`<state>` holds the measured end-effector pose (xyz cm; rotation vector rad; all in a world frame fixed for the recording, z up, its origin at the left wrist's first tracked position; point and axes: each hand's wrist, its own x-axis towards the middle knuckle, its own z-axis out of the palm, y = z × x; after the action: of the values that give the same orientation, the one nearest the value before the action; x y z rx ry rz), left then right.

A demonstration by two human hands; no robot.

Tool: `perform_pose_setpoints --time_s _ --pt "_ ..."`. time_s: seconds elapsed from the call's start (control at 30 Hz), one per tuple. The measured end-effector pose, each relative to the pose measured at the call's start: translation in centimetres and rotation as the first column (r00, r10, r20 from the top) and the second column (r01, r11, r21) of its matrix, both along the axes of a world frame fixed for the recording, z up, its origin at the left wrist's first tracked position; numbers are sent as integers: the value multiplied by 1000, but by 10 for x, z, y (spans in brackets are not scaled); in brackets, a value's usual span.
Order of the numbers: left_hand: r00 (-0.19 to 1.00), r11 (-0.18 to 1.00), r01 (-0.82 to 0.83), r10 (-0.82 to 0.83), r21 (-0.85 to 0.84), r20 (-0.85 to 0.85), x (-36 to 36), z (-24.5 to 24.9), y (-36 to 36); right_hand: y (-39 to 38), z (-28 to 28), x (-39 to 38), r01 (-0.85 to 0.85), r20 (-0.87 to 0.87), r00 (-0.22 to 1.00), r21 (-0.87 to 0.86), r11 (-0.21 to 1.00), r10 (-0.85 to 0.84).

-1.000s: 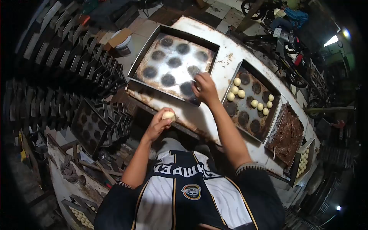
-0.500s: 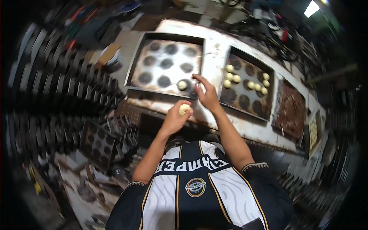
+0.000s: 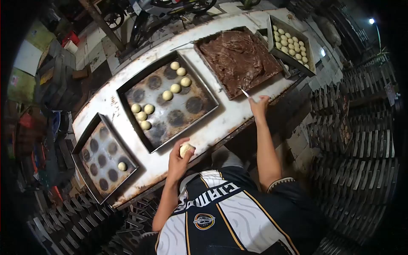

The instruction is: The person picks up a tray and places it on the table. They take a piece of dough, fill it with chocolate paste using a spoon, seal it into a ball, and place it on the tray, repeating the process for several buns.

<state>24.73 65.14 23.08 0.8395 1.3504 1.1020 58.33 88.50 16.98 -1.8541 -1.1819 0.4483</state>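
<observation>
My left hand is closed around a pale dough ball, just off the table's front edge. My right hand is over to the right, pinching the light handle of a thin utensil. That utensil's far end is at the near corner of a tray of brown paste, and its tip is hidden there. Between my hands and the back edge lies a dark metal tray with several dough balls in two groups. One dough ball sits in the smaller-looking tray at the left.
A deep metal box full of dough balls stands at the table's far right end. The white, stained table carries all the trays. Stacked metal trays fill the right side, with more at lower left. Motorbikes stand behind.
My view has swung right. My right hand has gone from beside the left tray to the brown paste and taken hold of the utensil. The left hand still holds its dough ball.
</observation>
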Motion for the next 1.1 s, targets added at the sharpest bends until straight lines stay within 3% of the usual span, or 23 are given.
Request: perform_pose_setpoints --time_s 0.03,0.07,0.1,0.13,0.17,0.23,0.3,0.43,0.6,0.7,0.8,0.9,0.97,1.03,1.1 --pt "999 1000 2 -2 -13 40 15 1 21 20 -19 19 -164 -567 824 -233 958 3" --pt "999 999 45 -45 -14 29 25 -5 41 39 -43 29 -279 -623 772 -153 948 127" --pt "996 996 85 -85 -17 14 33 -7 60 51 -10 23 -291 -246 945 -341 894 214" --pt "996 997 80 -81 -21 -35 40 -8 75 66 -7 20 -345 58 925 -281 896 375" --pt "993 996 79 -82 -29 -80 49 -4 90 81 -5 16 -410 365 802 -238 880 473" --pt "997 998 39 -42 -41 -66 68 0 112 103 15 7 -464 503 609 -401 790 613" --pt "998 998 -52 54 -46 41 80 -1 125 121 15 5 -542 627 305 -504 672 717" --pt "980 972 -192 196 -133 18 79 -27 110 115 65 20 -646 605 293 -445 620 740" --pt "944 932 -313 326 -182 47 81 -34 100 125 38 35 -715 444 98 -591 373 891" --pt "929 923 -345 362 -169 77 77 -34 105 136 35 36 -725 377 54 -622 296 925" --pt "928 919 -373 370 -125 -47 65 -44 110 156 31 25 -622 223 13 -762 182 975" --pt "919 923 -381 371 -55 -130 62 -41 121 181 18 19 -705 25 41 -708 47 999" --pt "922 930 -368 363 -13 -137 62 -33 130 200 11 18 -657 -132 76 -752 -50 988" --pt "936 950 -311 307 2 -171 69 -17 141 214 -6 24 -741 -239 -2 -652 -162 971" --pt "951 963 -271 266 -10 -156 82 -10 149 211 -21 39 -753 -414 224 -649 -113 882"
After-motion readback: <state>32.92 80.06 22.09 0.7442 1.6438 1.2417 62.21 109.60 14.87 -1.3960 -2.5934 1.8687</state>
